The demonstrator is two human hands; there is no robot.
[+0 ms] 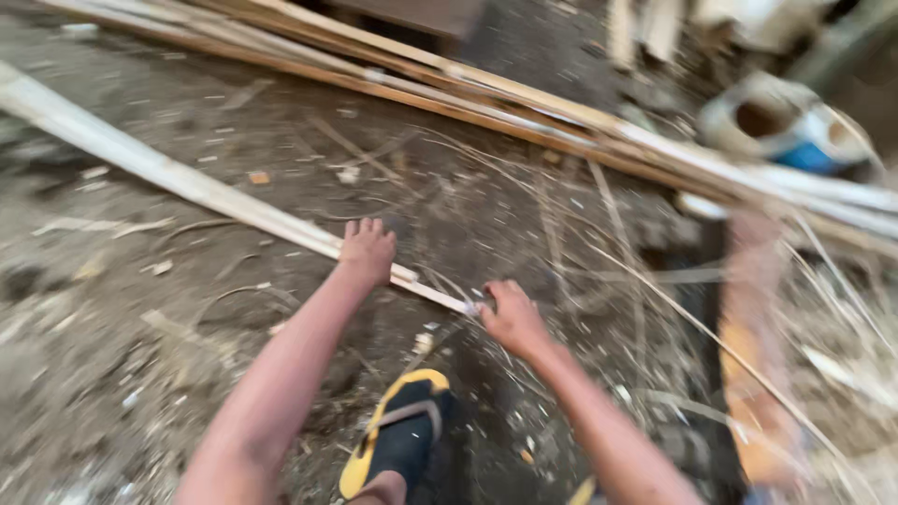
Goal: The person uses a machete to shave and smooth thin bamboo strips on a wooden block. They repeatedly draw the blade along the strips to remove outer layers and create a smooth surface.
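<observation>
A long pale split bamboo strip [187, 182] lies slantwise on the dirt ground from the upper left down to the middle. My left hand [367, 251] rests on it near its lower part, fingers curled over the strip. My right hand [510, 316] is at the strip's near tip, fingers closed around the end. The picture is blurred by motion, so the exact grip is hard to see. My foot in a black and yellow sandal [398, 440] stands just below the hands.
A pile of long bamboo slats [524, 103] runs across the top. Thin bamboo slivers [655, 290] and shavings litter the ground. A round white and blue container [786, 126] lies at the upper right. An orange-brown plank [758, 355] lies at right.
</observation>
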